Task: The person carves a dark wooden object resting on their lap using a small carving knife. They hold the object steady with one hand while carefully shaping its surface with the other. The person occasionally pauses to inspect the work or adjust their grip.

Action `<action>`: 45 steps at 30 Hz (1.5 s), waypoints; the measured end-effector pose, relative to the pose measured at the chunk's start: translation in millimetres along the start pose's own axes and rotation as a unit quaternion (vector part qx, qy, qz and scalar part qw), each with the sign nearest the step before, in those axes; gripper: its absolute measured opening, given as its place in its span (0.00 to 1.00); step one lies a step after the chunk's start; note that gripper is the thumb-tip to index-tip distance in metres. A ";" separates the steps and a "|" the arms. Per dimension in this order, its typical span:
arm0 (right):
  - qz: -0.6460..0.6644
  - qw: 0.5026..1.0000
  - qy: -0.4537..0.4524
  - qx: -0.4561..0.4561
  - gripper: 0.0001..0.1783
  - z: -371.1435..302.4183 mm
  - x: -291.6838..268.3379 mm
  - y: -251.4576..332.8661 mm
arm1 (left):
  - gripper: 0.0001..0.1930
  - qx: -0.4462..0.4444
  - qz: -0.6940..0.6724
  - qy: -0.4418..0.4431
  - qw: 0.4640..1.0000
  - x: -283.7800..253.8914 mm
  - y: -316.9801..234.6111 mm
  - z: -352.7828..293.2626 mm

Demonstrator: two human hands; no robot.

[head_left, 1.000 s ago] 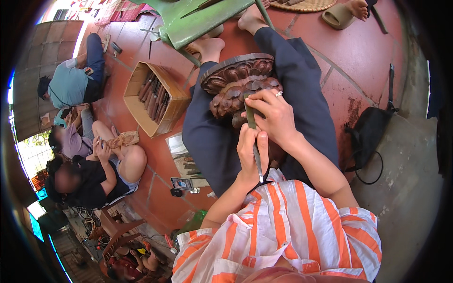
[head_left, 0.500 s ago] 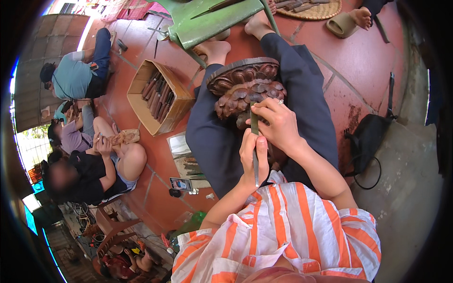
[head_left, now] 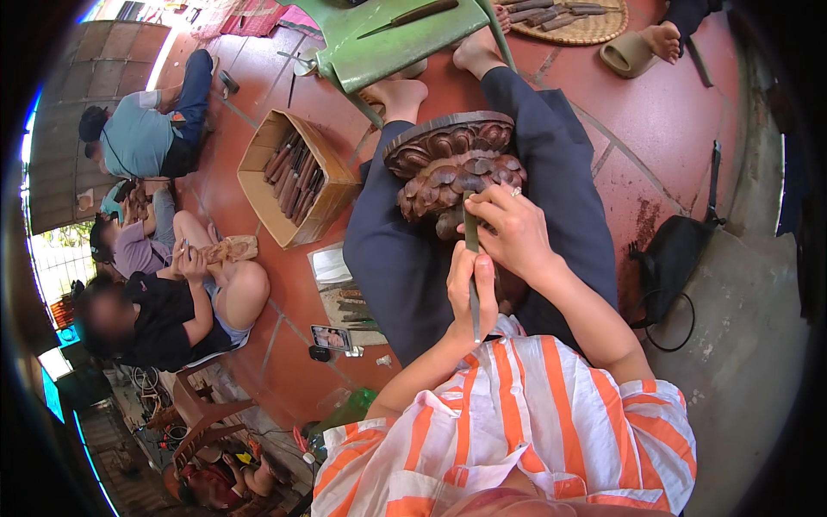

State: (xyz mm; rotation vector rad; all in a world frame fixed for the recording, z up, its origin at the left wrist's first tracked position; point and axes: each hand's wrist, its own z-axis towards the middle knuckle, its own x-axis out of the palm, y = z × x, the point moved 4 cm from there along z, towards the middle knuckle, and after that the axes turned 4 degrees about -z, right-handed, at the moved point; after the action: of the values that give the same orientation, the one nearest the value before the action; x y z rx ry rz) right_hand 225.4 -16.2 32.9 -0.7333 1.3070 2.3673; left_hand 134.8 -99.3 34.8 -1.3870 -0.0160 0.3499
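Note:
Between my knees rests a dark brown carved wooden piece (head_left: 457, 181) with petal-like and scale-like reliefs and a round rim. A narrow flat grey file (head_left: 470, 234) lies lengthwise over its near side, one end against the carving and the other toward my shirt. Closed around the file's near part is my left hand (head_left: 468, 284). My right hand (head_left: 512, 228), with a ring on it, pinches the file nearer the carving, its fingertips close to the wood. The piece's lower part is hidden behind my hands.
A cardboard box (head_left: 345, 200) of wooden-handled tools stands left of my legs, with tools on a sheet and a phone (head_left: 332, 337) nearer. Ahead is a green plastic stool (head_left: 405, 47) bearing a pointed tool. A black bag (head_left: 676, 263) lies right. Several people sit left.
The whole scene has shifted slightly in the picture. Both hands keep their hold on the file, which still lies against the carving.

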 end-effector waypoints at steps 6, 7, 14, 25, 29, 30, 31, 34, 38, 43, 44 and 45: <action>-0.012 1.000 0.003 0.005 0.15 0.2 3.8 3.8 | 0.18 -0.043 -0.006 -0.032 0.999 -1.0 1.6 -1.6; 0.004 1.000 0.012 0.001 0.15 -3.7 -0.5 5.5 | 0.18 -0.026 -0.029 -0.036 0.999 1.0 1.8 -1.1; -0.005 1.000 0.022 0.013 0.16 -5.5 -2.4 3.5 | 0.17 -0.047 -0.074 -0.025 0.996 2.3 7.2 -11.8; 0.123 0.991 -0.042 0.027 0.08 -25.2 -27.1 -22.9 | 0.28 0.054 -0.019 0.202 0.978 16.3 -39.1 -14.7; 0.316 0.889 -0.007 0.331 0.26 -37.0 -18.5 -58.3 | 0.13 0.053 0.024 0.137 0.989 -2.8 -35.0 -9.1; 0.335 0.894 0.026 0.297 0.27 -36.6 -17.1 -57.3 | 0.10 0.044 0.064 0.119 0.990 -11.1 -30.2 -9.0; 0.353 0.896 0.060 0.262 0.29 -38.1 -15.9 -58.2 | 0.09 0.028 0.070 0.104 0.992 -19.8 -24.8 -9.0; 0.374 0.860 0.268 0.220 0.31 -46.3 -3.2 -21.9 | 0.11 -0.050 -0.012 0.060 0.997 -44.0 1.2 -13.9; 0.272 0.836 0.473 0.059 0.31 -66.2 30.4 35.0 | 0.17 -0.075 -0.121 0.120 0.982 -63.4 -0.4 -17.8; 0.286 0.839 0.462 0.001 0.21 -60.2 40.7 48.4 | 0.16 -0.213 -0.276 -0.026 0.937 -132.3 23.2 -36.0; 0.352 0.839 0.409 0.064 0.16 -57.3 35.0 42.8 | 0.16 -0.222 -0.289 -0.068 0.929 -159.8 27.2 -30.6; 0.341 0.851 0.390 0.084 0.14 -58.4 33.9 32.5 | 0.16 -0.206 -0.261 -0.112 0.936 -190.0 29.4 -29.5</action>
State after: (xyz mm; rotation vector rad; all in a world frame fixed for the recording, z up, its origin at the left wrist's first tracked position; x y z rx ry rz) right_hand 197.1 -81.4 9.2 -1.4649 2.4162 2.4610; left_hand -45.9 -171.1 37.4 -1.6830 -0.6684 0.0524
